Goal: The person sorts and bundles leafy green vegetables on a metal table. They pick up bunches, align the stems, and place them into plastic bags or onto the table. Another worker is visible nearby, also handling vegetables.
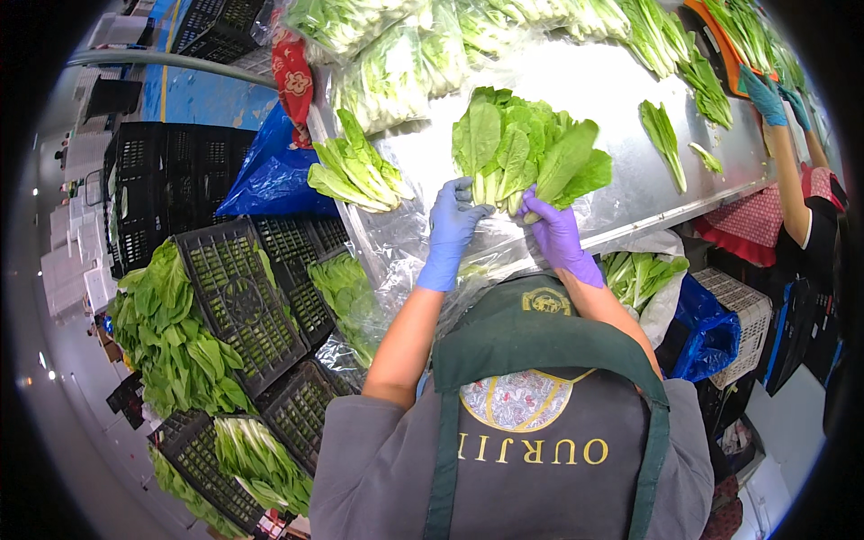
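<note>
A bunch of leafy greens (503,138) lies on the metal table before me, its pale stems towards my body. My left hand (450,226), in a blue glove, is at the left side of the stems with thumb and fingers apart; its thumb is near the stem ends. In a purple glove, my right hand (557,233) pinches the stem of a broad green leaf (570,158) at the bunch's right side. Clear plastic film (496,246) lies under the stems and over the table's front edge. A smaller bunch of greens (361,172) rests at the left corner.
Bagged greens (391,81) are piled at the back. Loose leaves (663,145) lie to the right, near a co-worker's gloved hand (766,98) and an orange scale-like tray (715,50). Black plastic crates (236,297) with greens stand at left, by a blue plastic bag (273,172).
</note>
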The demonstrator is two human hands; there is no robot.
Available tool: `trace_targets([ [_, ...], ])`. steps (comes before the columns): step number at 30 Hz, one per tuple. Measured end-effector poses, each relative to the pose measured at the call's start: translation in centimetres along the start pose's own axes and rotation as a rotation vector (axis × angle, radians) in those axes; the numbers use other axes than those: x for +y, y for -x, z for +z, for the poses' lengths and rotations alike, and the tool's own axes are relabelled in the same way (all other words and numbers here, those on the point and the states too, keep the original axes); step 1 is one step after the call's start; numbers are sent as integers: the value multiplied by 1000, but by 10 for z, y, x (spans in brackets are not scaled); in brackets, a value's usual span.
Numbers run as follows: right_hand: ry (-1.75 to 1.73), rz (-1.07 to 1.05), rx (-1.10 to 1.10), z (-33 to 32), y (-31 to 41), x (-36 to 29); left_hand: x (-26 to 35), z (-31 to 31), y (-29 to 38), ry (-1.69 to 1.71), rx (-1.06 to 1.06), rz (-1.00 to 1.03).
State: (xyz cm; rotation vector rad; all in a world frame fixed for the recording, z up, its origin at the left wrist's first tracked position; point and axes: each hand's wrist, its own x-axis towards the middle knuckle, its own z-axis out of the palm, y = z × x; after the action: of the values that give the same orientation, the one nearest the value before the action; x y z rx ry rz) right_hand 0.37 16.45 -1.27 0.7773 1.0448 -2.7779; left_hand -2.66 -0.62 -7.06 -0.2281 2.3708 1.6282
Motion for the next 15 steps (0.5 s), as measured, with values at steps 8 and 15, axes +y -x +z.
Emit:
trace_targets([
  [8,274,73,-31,-6,-2,11,4,-8,-20,-406,-261,96],
  [15,399,60,17,-2,-6,21,20,5,-13,-288,-100,135],
])
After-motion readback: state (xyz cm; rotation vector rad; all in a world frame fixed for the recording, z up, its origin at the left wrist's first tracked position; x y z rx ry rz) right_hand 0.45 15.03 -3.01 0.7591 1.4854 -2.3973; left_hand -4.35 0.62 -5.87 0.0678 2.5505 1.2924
